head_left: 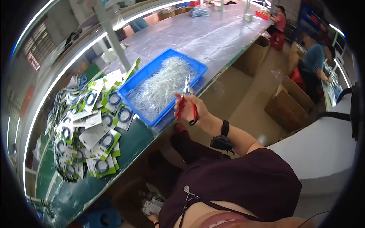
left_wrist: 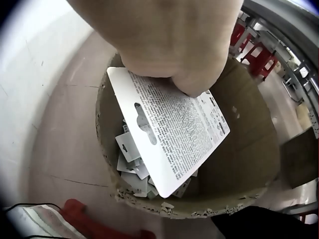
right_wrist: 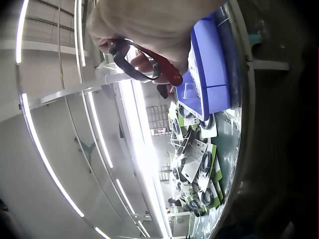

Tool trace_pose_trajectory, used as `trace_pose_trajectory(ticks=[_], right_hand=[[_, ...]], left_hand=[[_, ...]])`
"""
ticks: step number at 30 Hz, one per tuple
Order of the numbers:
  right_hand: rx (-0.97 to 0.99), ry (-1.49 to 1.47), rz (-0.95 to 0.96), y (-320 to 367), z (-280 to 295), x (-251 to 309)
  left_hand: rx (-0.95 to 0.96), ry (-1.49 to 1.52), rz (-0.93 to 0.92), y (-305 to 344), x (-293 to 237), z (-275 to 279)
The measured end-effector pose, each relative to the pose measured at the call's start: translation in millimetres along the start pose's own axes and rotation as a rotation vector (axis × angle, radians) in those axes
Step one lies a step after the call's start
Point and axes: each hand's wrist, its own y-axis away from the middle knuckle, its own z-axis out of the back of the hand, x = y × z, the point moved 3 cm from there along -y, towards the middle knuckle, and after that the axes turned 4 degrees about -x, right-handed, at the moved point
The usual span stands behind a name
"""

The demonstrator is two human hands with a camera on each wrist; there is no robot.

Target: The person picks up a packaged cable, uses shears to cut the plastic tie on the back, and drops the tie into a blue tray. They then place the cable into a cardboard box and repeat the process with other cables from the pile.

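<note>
In the head view my right hand (head_left: 200,114) holds red-handled pliers (head_left: 188,91), the pointed metal tips upward, beside the blue tray (head_left: 153,123). One red handle (right_wrist: 172,75) also shows under this hand in the right wrist view. Low in the head view, my left hand (head_left: 154,218) grips a white blister card (head_left: 151,208). Seen from the left wrist, the left hand (left_wrist: 169,45) pinches this card's upper edge over a round-looking cardboard box (left_wrist: 249,144). The card has dense print and a hanging slot. Several other cards (left_wrist: 131,147) lie inside the box.
Clear plastic strips (head_left: 163,83) fill the tray. Left of it, a large heap of green-and-white cards with coiled cables (head_left: 107,140) covers the green table (head_left: 133,146). Cardboard boxes (head_left: 289,104) stand to the right on the floor. Other people (head_left: 280,22) sit farther back.
</note>
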Motion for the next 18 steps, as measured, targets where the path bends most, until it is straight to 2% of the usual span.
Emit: trace_pose_trajectory(ticks=[3, 11, 18], right_hand=[[-0.061, 0.014, -0.065, 21.1, 0.3, -1.7], [-0.001, 0.014, -0.080, 48.5, -8.1, -1.8], [0.075, 0.059, -0.119, 59.1, -11.3, -13.5]], left_hand=[[0.098, -0.052, -0.045, -4.2, -9.8, -16.3], [0.281, -0.151, -0.143, -4.0, -59.5, -55.6], [0.397, -0.272, -0.159, 0.7, -43.3, -57.0]])
